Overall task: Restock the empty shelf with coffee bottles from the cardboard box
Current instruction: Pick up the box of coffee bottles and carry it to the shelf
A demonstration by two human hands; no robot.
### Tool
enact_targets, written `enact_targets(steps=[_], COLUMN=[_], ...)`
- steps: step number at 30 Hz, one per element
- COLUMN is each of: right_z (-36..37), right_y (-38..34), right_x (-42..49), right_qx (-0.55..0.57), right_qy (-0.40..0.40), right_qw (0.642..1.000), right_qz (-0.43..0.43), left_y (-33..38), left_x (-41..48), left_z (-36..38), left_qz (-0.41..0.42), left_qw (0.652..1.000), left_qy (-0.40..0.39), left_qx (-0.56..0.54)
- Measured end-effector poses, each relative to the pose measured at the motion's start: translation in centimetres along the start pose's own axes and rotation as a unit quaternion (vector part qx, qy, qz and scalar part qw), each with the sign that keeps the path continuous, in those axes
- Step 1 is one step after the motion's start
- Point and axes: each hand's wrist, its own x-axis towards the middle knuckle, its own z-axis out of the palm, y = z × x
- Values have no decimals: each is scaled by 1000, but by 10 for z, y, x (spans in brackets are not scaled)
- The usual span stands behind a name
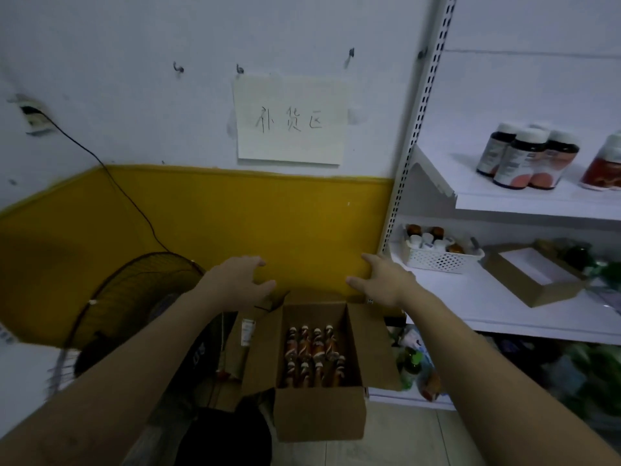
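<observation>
- box: brown cardboard, on the floor just left of the shelf unit's foot; top flaps folded outward, inside open to view.
- bottles: coffee bottles, upright inside the box, two rows packed touching; orange-brown bodies, pale caps. Exact count cannot be told.
- left hand: above the box's left flap, palm down; fingers spread and slightly bent, holding nothing.
- right hand: above the box's far right corner, palm down; fingers spread, thumb out toward the left hand, holding nothing.
- shelf unit: white metal, slotted upright post, right of the box.
- upper shelf: carries jars, dark with white lids, clustered touching near the front edge; one red-labelled jar beside them at the right.
- middle shelf: white perforated basket at the left rear corner, filled with small containers; flat carton just right of it, open, white inside.
- bottom shelf: bagged goods, too blurred to tell apart.
- sign: white sheet with handwritten characters, on the wall above the yellow band.
- fan: black wire guard, left of the box.
- cable: black, from a wall socket down toward the fan.
</observation>
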Motion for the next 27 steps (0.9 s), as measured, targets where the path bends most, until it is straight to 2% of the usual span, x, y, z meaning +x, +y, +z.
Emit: enact_targets(steps=[8, 17, 23, 27], right_z=[41, 114, 172, 208], right_y=[29, 55, 79, 91], right_x=[86, 178, 222, 251], right_qx=[-2, -7, 42, 74], right_qy=[-80, -149, -218, -229], right_qw=[997, 987, 956, 946], right_qz=[11, 60, 192, 219], left_y=[-12, -65, -96, -109], left_x=[81, 203, 266, 284], left_z=[58, 149, 215, 253], left_qz=[-38, -84, -141, -152], left_qw=[996, 974, 952, 943], left_qy=[-47, -155, -225, -250], left_qx=[-59, -146, -154, -160])
